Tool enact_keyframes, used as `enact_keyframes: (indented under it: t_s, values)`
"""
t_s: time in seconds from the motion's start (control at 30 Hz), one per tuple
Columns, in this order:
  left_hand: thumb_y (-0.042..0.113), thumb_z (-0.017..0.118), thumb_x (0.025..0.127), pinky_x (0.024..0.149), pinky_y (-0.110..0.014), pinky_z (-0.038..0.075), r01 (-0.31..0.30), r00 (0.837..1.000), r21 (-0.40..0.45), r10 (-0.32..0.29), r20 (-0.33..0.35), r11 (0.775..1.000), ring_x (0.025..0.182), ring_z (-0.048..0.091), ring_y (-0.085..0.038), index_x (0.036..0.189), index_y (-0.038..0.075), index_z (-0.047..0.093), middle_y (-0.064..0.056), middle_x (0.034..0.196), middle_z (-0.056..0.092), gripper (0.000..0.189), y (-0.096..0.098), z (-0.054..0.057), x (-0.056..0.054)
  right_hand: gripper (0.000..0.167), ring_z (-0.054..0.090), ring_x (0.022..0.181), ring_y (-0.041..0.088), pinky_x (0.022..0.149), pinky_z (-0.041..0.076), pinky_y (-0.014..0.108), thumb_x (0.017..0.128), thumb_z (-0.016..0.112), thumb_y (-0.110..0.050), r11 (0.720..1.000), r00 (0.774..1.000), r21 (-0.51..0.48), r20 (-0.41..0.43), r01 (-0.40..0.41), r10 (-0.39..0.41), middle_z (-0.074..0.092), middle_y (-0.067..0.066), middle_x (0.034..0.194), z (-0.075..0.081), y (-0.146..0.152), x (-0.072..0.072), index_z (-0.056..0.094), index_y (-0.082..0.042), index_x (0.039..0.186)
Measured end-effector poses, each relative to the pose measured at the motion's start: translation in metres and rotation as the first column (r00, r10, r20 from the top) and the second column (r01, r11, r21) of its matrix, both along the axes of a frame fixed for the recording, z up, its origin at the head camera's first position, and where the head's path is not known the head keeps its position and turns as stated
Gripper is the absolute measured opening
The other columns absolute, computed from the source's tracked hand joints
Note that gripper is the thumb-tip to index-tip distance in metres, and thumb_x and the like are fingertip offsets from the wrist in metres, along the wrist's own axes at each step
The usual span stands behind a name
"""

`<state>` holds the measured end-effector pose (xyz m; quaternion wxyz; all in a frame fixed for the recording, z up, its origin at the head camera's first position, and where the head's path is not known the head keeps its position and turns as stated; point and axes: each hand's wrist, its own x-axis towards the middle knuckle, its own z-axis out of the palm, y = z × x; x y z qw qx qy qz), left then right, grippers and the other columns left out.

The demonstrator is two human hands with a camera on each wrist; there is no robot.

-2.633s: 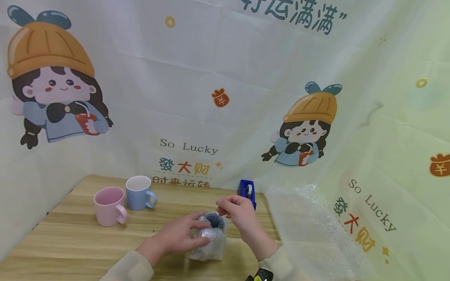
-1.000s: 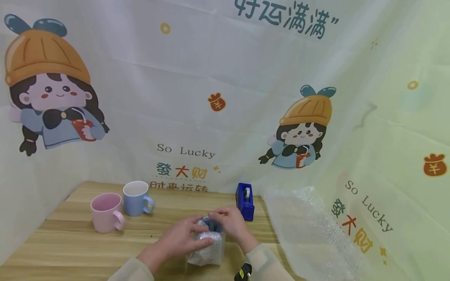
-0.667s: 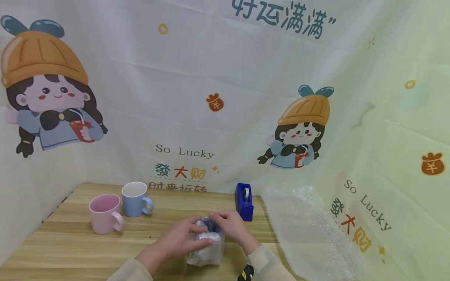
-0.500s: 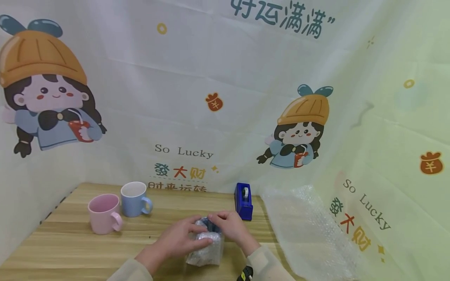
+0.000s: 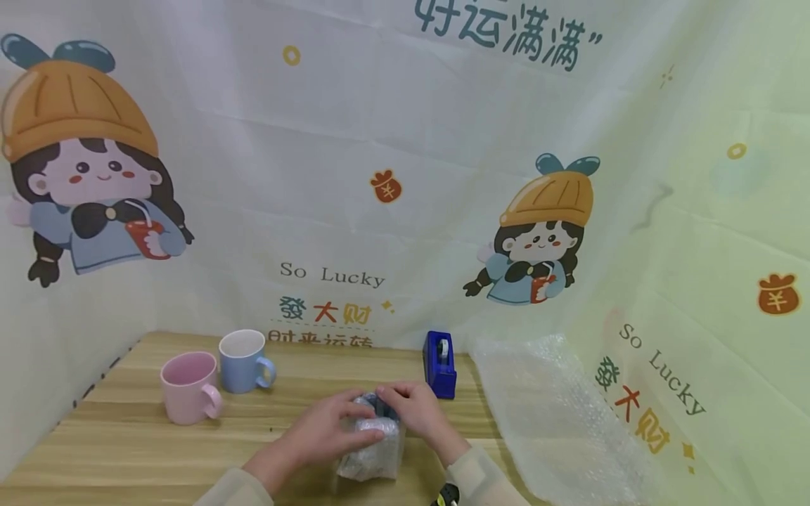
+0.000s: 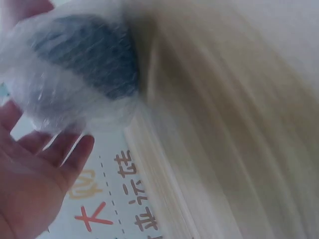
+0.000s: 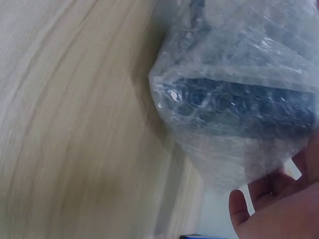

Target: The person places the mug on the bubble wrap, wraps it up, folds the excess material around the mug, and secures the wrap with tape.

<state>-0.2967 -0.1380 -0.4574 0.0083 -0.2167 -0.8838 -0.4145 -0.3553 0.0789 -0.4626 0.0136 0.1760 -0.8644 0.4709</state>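
Observation:
A dark blue-grey cup wrapped in bubble wrap [image 5: 372,453] stands on the wooden table, its dark opening partly showing at the top. My left hand [image 5: 319,430] grips it from the left, with the thumb along its near side and the fingers at the rim. On the other side, my right hand [image 5: 418,411] pinches the bubble wrap at the upper right edge, bent toward the opening. In the left wrist view, the left fingers [image 6: 77,154] curl against the wrapped side. Several layers of wrap [image 7: 234,107] cover the dark body in the right wrist view.
A pink mug [image 5: 188,390] and a light blue mug [image 5: 242,362] stand at the left on the table [image 5: 126,450]. Behind the right hand is a blue tape dispenser [image 5: 439,365]. A sheet of bubble wrap [image 5: 550,414] lies on the right. Printed cloth [image 5: 443,105] hangs behind.
My right hand, raised over the upper right of the cup at first, has come down and left onto the wrap's rim. The left hand keeps its grip. The head view has shifted slightly.

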Motion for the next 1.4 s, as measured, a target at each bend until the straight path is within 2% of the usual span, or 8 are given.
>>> enact_keyframes:
  t_s: [0.23,0.43,0.5,0.63,0.73,0.87,1.17,1.4]
  values:
    - [0.025,0.05,0.117,0.118,-0.066,0.05,0.033,0.994,0.268,-0.06,0.094,0.963,0.143,0.059,-0.049,0.151,0.003,0.058,-0.028,0.154,0.061,0.041,-0.013,-0.001,-0.005,0.023,0.064,0.079,0.012,0.07,0.056,0.027,0.108,0.066,-0.028,0.992,0.982,-0.026,-0.143,0.122,-0.124,0.072,0.002,0.089,0.025,0.012,0.015,0.075,-0.009,0.099]
    - [0.016,0.048,0.117,0.122,-0.068,0.044,0.033,0.992,0.252,-0.063,0.111,0.967,0.149,0.051,-0.052,0.156,-0.004,0.053,-0.031,0.158,0.057,0.045,-0.017,-0.004,-0.011,0.047,0.062,0.051,0.011,0.049,0.047,0.026,0.106,0.068,-0.048,0.98,0.998,0.193,0.054,-0.042,0.032,0.066,-0.005,0.062,0.043,0.007,0.062,0.065,-0.015,0.073]
    - [0.018,0.048,0.117,0.123,-0.068,0.042,0.032,0.988,0.246,-0.067,0.136,0.969,0.152,0.048,-0.051,0.156,-0.004,0.055,-0.029,0.16,0.056,0.045,-0.017,-0.005,-0.013,0.051,0.058,0.052,0.009,0.048,0.043,0.027,0.101,0.071,-0.06,0.949,0.998,0.309,0.045,-0.064,0.053,0.063,-0.008,0.061,0.04,0.001,0.076,0.062,-0.019,0.072]
    - [0.021,0.052,0.116,0.112,-0.057,0.055,0.036,0.982,0.255,-0.082,0.171,0.966,0.143,0.057,-0.047,0.156,-0.001,0.057,-0.029,0.156,0.06,0.046,-0.02,-0.007,-0.014,0.057,0.053,0.062,0.01,0.053,0.042,0.03,0.088,0.081,-0.07,0.9,0.999,0.435,-0.049,0.027,-0.006,0.06,-0.006,0.073,0.028,-0.009,0.092,0.062,-0.017,0.09]
    - [0.022,0.058,0.112,0.096,-0.047,0.06,0.033,0.981,0.257,-0.08,0.175,0.966,0.126,0.066,-0.038,0.155,-0.001,0.057,-0.029,0.144,0.067,0.049,-0.024,-0.007,-0.014,0.061,0.057,0.069,0.013,0.057,0.047,0.035,0.085,0.087,-0.064,0.898,0.997,0.435,-0.062,0.063,-0.039,0.063,-0.003,0.081,0.024,-0.009,0.093,0.063,-0.011,0.104]
    - [0.021,0.066,0.105,0.084,-0.04,0.06,0.02,0.978,0.243,-0.07,0.198,0.97,0.107,0.066,-0.025,0.156,-0.002,0.055,-0.022,0.128,0.071,0.057,-0.029,-0.004,-0.014,0.048,0.056,0.068,0.012,0.059,0.047,0.033,0.083,0.09,-0.046,0.917,0.999,0.397,-0.052,0.024,-0.004,0.061,-0.006,0.08,0.022,0.002,0.087,0.059,-0.015,0.101]
    - [0.017,0.08,0.096,0.071,-0.032,0.061,0.054,0.964,0.286,-0.125,0.236,0.957,0.082,0.071,-0.021,0.132,-0.014,0.058,-0.011,0.099,0.069,0.052,-0.032,-0.005,-0.01,0.042,0.055,0.067,0.015,0.055,0.046,0.036,0.081,0.086,-0.036,0.918,0.988,0.395,-0.142,0.006,0.054,0.062,-0.004,0.083,-0.006,0.032,0.048,0.053,-0.02,0.103]
    - [0.024,0.082,0.098,0.069,-0.043,0.066,-0.034,0.926,0.29,-0.079,0.369,0.957,0.077,0.077,-0.027,0.127,-0.005,0.047,-0.014,0.099,0.071,0.053,-0.026,-0.005,-0.003,0.04,0.06,0.076,0.02,0.063,0.05,0.038,0.077,0.083,-0.029,0.912,0.993,0.403,-0.115,0.078,-0.034,0.067,0.004,0.095,0.024,0.033,0.06,0.058,-0.017,0.105]
